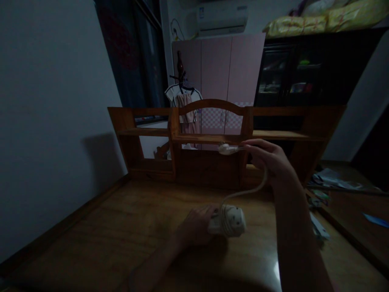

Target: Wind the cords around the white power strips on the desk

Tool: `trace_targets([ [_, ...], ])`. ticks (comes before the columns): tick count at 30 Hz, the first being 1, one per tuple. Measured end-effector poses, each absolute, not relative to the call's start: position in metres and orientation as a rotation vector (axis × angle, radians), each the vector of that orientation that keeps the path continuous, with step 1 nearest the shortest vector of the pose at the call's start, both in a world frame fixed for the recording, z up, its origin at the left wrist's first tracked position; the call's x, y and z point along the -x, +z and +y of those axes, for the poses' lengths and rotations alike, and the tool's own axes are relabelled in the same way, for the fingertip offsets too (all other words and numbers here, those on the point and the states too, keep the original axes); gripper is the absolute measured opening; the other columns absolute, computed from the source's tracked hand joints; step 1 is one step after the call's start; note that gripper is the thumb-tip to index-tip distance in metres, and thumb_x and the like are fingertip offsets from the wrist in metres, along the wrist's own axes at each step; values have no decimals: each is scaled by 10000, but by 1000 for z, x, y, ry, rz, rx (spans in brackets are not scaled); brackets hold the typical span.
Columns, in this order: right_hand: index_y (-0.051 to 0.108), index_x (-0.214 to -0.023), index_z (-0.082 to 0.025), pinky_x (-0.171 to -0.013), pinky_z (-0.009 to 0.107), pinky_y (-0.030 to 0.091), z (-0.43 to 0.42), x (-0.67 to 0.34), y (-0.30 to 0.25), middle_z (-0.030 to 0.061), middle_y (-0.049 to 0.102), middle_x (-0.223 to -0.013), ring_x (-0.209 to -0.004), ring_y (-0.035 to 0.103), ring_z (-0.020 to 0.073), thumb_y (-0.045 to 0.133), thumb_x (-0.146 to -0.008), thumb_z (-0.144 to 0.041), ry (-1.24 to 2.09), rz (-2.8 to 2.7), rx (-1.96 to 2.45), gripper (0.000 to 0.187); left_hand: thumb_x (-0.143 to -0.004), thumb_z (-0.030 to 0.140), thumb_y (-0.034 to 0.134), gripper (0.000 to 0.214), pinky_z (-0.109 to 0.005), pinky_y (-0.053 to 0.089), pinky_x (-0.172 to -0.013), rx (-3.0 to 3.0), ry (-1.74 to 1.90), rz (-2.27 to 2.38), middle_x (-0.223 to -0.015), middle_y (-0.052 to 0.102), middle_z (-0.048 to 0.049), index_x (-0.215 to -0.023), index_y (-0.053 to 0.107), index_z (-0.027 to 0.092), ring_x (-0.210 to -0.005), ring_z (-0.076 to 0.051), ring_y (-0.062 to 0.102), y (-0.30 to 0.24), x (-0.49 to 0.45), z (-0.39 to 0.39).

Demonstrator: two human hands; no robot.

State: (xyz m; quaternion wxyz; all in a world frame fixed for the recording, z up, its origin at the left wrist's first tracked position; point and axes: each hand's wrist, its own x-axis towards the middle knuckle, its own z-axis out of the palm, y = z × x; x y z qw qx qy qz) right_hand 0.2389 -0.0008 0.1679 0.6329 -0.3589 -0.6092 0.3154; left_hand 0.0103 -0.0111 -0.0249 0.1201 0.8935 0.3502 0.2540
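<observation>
A white power strip (238, 221) with its cord wound around it is above the wooden desktop (127, 227). My left hand (199, 223) is closed around its left end. From the windings a loose length of cord (246, 192) curves up to my right hand (267, 156), which is raised higher and to the right. Between the right fingertips I pinch the cord close to the white plug (227, 149). The plug points left, in front of the wooden shelf.
A wooden shelf unit (209, 138) stands along the desk's far edge. Papers and small items (319, 227) lie at the right. Behind are a pink wardrobe (215, 73), a clothes stand with a shirt (182, 93) and a dark cabinet (316, 73). A wall (54, 121) borders the left.
</observation>
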Motion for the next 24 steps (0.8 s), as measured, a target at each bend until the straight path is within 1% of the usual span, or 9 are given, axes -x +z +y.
trace_targets([
  [3, 697, -918, -179, -363, 177, 172, -21, -248, 178, -89, 363, -485, -381, 243, 21, 720, -738, -266, 731, -1348, 727, 201, -638, 191, 646, 675, -373, 458, -880, -2513, 860, 1240, -1193, 602, -96, -1279, 440, 223, -1032, -269, 586, -30, -10, -7],
  [6, 696, -933, -185, -373, 208, 159, -35, -262, 183, -86, 336, -476, -390, 239, 32, 705, -766, -230, 681, -1300, 711, 174, -666, 192, 651, 745, -379, 457, -875, -2207, 1077, 1507, -1231, 584, -127, -1355, 368, 208, -1049, -272, 587, -37, -7, 3],
  [7, 697, -940, -184, -376, 215, 156, -38, -266, 183, -82, 340, -477, -395, 246, 36, 703, -769, -229, 651, -1282, 728, 177, -688, 207, 647, 712, -367, 466, -853, -2094, 1152, 1526, -1204, 600, -128, -1347, 378, 198, -1024, -262, 602, -38, -5, 7],
  [10, 701, -960, -166, -380, 224, 146, -41, -273, 184, -72, 347, -496, -414, 259, 44, 714, -760, -251, 540, -1202, 812, 218, -792, 299, 589, 464, -313, 489, -758, -1801, 1365, 1413, -1031, 662, -94, -1226, 481, 175, -871, -213, 644, -38, -4, 12],
  [12, 705, -960, -151, -385, 217, 152, -40, -272, 182, -63, 369, -519, -429, 273, 44, 721, -748, -271, 441, -1150, 883, 244, -833, 347, 559, 386, -287, 491, -736, -1673, 1461, 1287, -962, 672, -70, -1176, 505, 178, -819, -187, 648, -36, -5, 11],
  [15, 712, -932, -141, -411, 192, 221, -36, -265, 180, -22, 504, -592, -483, 377, 52, 710, -746, -312, 295, -1192, 1008, 253, -823, 344, 584, 404, -273, 490, -737, -1628, 1474, 1164, -960, 676, -57, -1185, 499, 187, -826, -178, 645, -33, -9, 6],
  [18, 714, -940, -138, -466, 193, 327, -29, -260, 176, 30, 629, -676, -569, 509, 95, 668, -766, -332, 282, -1322, 1124, 264, -795, 315, 605, 399, -264, 484, -699, -1688, 1408, 1198, -943, 677, -49, -1160, 520, 180, -801, -181, 641, -29, -11, 1],
  [22, 711, -930, -140, -561, 228, 432, -17, -256, 172, 56, 689, -757, -690, 613, 159, 668, -736, -288, 327, -1445, 1120, 247, -768, 247, 605, 481, -278, 482, -747, -1791, 1384, 1228, -1050, 660, -61, -1231, 487, 184, -881, -198, 637, -26, -11, -4],
  [24, 702, -953, -152, -591, 238, 456, -13, -253, 171, 58, 699, -816, -735, 629, 171, 665, -739, -284, 356, -1518, 1073, 254, -746, 205, 608, 547, -290, 476, -792, -1821, 1414, 1223, -1108, 643, -56, -1272, 459, 203, -950, -208, 624, -26, -11, -5],
])
